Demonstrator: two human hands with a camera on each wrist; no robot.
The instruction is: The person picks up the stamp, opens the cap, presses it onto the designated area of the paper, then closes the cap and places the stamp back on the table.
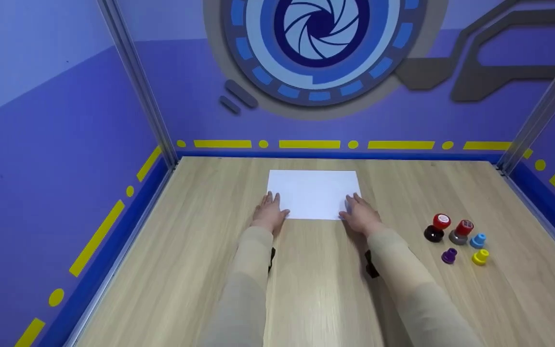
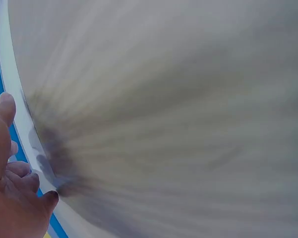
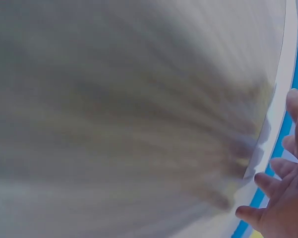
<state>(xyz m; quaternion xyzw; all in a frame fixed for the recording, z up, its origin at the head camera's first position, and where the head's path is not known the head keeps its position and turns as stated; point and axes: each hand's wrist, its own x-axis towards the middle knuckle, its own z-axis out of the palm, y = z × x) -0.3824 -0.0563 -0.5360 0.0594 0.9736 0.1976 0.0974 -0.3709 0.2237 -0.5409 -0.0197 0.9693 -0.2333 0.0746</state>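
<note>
A blank white sheet of paper (image 1: pixel 313 193) lies flat on the wooden table, near its back edge. On the sheet's near left corner rests my left hand (image 1: pixel 269 213), fingers spread and pointing forward. My right hand (image 1: pixel 362 214) touches the near right corner in the same way, with its thumb turned inward. Both wrist views show the fingers of the left hand (image 2: pixel 20 183) and the right hand (image 3: pixel 282 183) beside the paper's edge; the table fills the rest, blurred. Neither hand grips anything.
Right of my right hand stand a red-topped black stamp (image 1: pixel 438 227), a red and grey stamp (image 1: pixel 461 232), and small blue (image 1: pixel 478 240), purple (image 1: pixel 449 256) and yellow (image 1: pixel 481 257) stamp-like pieces. Blue-purple walls border the table (image 1: pixel 200 231) at the back and sides.
</note>
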